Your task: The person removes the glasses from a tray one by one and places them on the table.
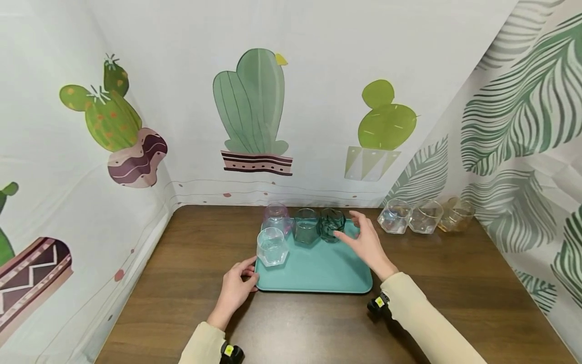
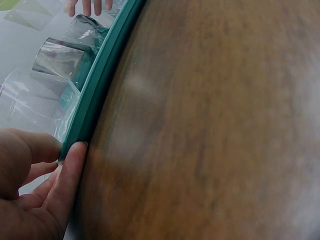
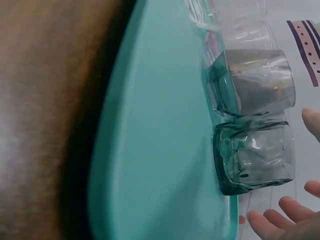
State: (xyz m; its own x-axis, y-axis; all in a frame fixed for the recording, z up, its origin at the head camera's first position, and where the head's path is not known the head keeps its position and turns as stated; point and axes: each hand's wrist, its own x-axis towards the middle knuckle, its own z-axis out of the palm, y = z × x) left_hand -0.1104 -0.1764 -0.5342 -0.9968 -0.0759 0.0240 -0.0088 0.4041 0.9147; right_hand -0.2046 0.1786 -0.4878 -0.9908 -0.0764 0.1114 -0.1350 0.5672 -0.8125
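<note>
A teal tray (image 1: pixel 313 273) lies on the table with several glasses on it. My left hand (image 1: pixel 236 285) pinches the tray's front left corner; thumb and finger meet the rim in the left wrist view. Near that corner stands a clear glass (image 1: pixel 272 247), with a pinkish-purple glass (image 1: pixel 275 213) behind it. A grey glass (image 1: pixel 305 228) and a dark green glass (image 1: pixel 332 222) stand side by side along the back. Beside the dark green glass, my right hand (image 1: pixel 367 247) has its thumb and fingers spread. The right wrist view shows a gap between that hand and the glass.
On the wooden table (image 1: pixel 309 328), right of the tray, a clear iridescent glass (image 1: pixel 394 216), another clear glass (image 1: pixel 425 216) and an amber glass (image 1: pixel 456 216) stand in a row. A cactus-print cloth (image 1: pixel 318 101) hangs behind the table, and leaf-print cloth (image 1: pixel 523 126) covers the right side.
</note>
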